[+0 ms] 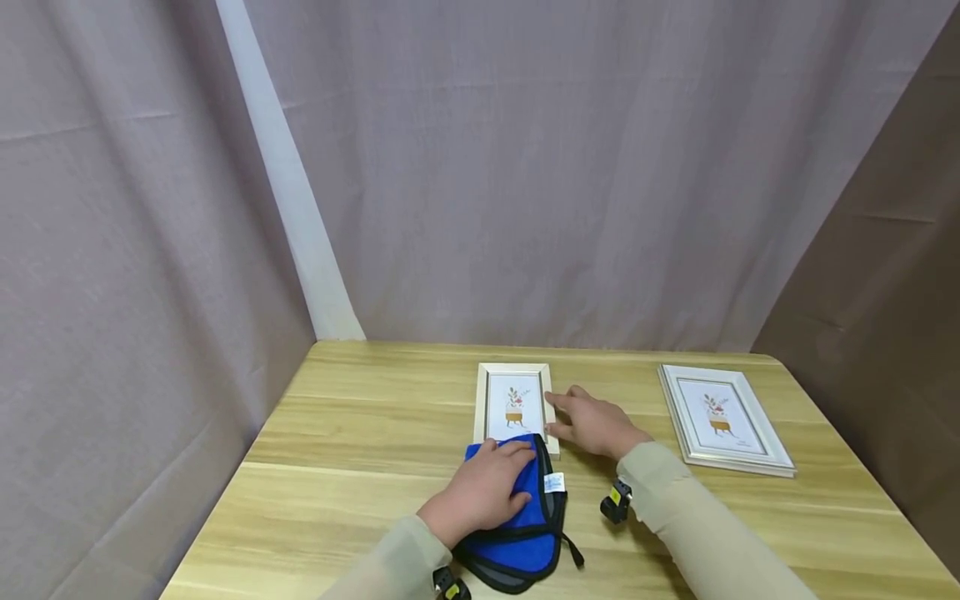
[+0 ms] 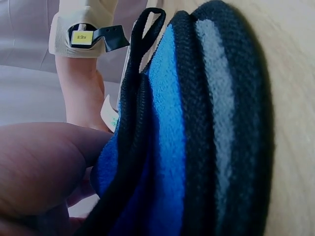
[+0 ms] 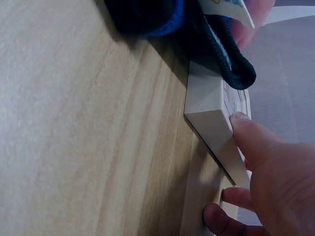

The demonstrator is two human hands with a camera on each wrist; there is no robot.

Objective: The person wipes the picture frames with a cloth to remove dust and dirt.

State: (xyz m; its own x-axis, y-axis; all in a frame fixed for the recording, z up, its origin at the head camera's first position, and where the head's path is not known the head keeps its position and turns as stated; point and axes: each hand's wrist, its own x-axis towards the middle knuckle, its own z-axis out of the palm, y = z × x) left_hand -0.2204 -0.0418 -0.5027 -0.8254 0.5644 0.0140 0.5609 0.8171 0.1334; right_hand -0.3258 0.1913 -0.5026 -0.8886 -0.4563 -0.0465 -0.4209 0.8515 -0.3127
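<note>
We logged the cream picture frame [image 1: 482,407] flat at mid-bench [image 1: 360,467], long axis running away from the person, its near end under the folded blue plush cloth [image 1: 517,552]. The right hand [image 1: 596,423] was nearer the frame's exposed part, grip spread, thumb and index finger at the right border. The left hand [image 1: 486,492] rested on the cloth, grip relaxed, fingers laid across it. We found the cloth thick and fuzzy, with black binding [image 2: 192,73] and a white tag [image 1: 554,482] (its print illegible to us); the frame held a botanical print [image 1: 514,408].
</note>
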